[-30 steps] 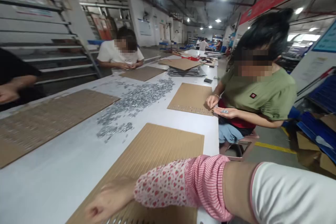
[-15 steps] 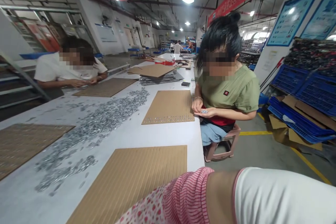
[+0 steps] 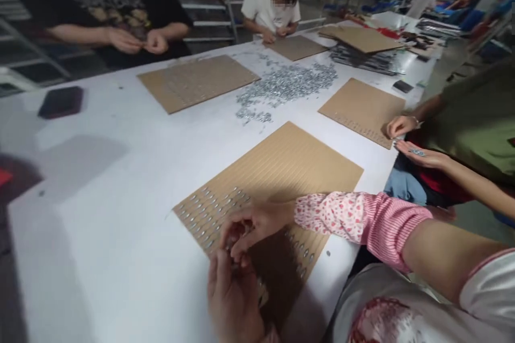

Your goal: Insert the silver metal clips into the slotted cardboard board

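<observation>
Cardboard (image 3: 322, 161) lies on the table (image 3: 120, 225) beneath my right hand (image 3: 263, 224) and beside my left hand (image 3: 233, 303), both curled narrow, on what if anything I cannot tell, so raised wrists best spare the metal pieces (image 3: 306, 252).

Site: factory-type workshop, as indicated by workers (image 3: 255, 2) along a long white table (image 3: 120, 171), cardboard sheets (image 3: 317, 158) laid out before them, small metal parts (image 3: 287, 83) heaped loose mid-table, and a rack (image 3: 205, 7) behind.
</observation>
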Demonstrator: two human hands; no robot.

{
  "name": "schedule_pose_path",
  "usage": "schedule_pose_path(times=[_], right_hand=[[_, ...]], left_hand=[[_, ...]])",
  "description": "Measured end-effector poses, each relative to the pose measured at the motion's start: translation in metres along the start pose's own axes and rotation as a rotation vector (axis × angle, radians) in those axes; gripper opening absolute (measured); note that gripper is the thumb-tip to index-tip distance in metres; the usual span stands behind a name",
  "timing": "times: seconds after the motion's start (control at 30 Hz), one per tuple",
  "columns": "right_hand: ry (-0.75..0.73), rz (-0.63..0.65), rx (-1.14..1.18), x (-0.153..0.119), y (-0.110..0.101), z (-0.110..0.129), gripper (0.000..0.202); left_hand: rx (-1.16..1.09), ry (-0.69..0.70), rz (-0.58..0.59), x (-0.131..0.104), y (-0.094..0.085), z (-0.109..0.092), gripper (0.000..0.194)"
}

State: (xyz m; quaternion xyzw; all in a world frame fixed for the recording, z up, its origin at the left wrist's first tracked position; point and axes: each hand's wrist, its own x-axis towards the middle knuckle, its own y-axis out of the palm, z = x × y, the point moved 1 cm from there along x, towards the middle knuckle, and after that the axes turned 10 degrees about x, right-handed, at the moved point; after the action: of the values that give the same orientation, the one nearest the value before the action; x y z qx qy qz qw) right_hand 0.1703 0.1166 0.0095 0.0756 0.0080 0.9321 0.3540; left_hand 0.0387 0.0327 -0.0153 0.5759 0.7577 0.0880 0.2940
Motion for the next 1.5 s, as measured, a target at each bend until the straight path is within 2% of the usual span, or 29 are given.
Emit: schedule_pose_path(times=[0.1,0.23,0.3,0.37,0.4,0.47,0.57,0.67,0.83,0.97,1.07,1.13,1.17,1.23,1.3,1.33,1.43,1.5], right_hand=[[0.024,-0.042,0.059,-0.005,0.013,0.003,0.023],[0.096,-0.098,0.225,0.002,0.011,-0.007,0.029],[0.103,-0.195,0.24,0.012,-0.001,-0.011,0.028],[0.113,-0.351,0.192,0.025,-0.02,-0.013,0.02],[0.127,-0.419,0.134,0.032,-0.03,-0.013,0.016],[0.175,-0.455,-0.084,0.046,-0.049,-0.012,0.012],[0.256,-0.349,-0.482,0.062,-0.066,-0.012,0.013],[0.312,-0.262,-0.682,0.071,-0.07,-0.016,0.014],[0.326,-0.252,-0.819,0.075,-0.067,-0.024,0.011],[0.305,-0.252,-0.906,0.078,-0.068,-0.028,0.009],[0.257,-0.298,-0.906,0.074,-0.066,-0.027,0.007],[0.205,-0.324,-0.824,0.066,-0.059,-0.021,0.01],[0.166,-0.286,-0.763,0.06,-0.053,-0.017,0.014],[0.055,-0.094,-0.667,0.046,-0.038,-0.008,0.023],[-0.076,0.13,-0.684,0.03,-0.021,0.0,0.025],[-0.125,0.194,-0.723,0.023,-0.013,0.003,0.024],[-0.183,0.238,-0.783,0.009,0.001,0.004,0.019],[-0.174,0.22,-0.725,0.007,0.002,0.001,0.018]], left_hand=[[-0.079,-0.007,-0.09,-0.001,0.007,0.006,0.021],[-0.176,-0.068,-0.084,-0.004,0.014,0.002,0.013],[-0.226,-0.133,-0.1,-0.006,0.015,0.0,0.01],[-0.245,-0.211,-0.131,-0.007,0.015,-0.002,0.022],[-0.248,-0.249,-0.144,-0.007,0.015,-0.003,0.027],[-0.267,-0.303,-0.156,-0.008,0.015,-0.004,0.03],[-0.341,-0.339,-0.12,-0.009,0.017,-0.008,0.026],[-0.394,-0.328,-0.075,-0.01,0.019,-0.011,0.024],[-0.45,-0.345,-0.056,-0.009,0.014,-0.008,0.022],[-0.508,-0.331,0.019,-0.009,0.011,-0.007,0.027],[-0.523,-0.269,0.046,-0.01,0.014,-0.008,0.035],[-0.525,-0.235,0.051,-0.012,0.016,-0.01,0.039],[-0.526,-0.22,0.058,-0.012,0.017,-0.01,0.04],[-0.532,-0.185,0.08,-0.013,0.017,-0.011,0.041],[-0.55,-0.174,0.096,-0.013,0.014,-0.011,0.042],[-0.563,-0.183,0.096,-0.013,0.013,-0.011,0.043],[-0.569,-0.229,0.097,-0.013,0.011,-0.01,0.045],[-0.537,-0.207,0.092,-0.014,0.013,-0.011,0.046]])
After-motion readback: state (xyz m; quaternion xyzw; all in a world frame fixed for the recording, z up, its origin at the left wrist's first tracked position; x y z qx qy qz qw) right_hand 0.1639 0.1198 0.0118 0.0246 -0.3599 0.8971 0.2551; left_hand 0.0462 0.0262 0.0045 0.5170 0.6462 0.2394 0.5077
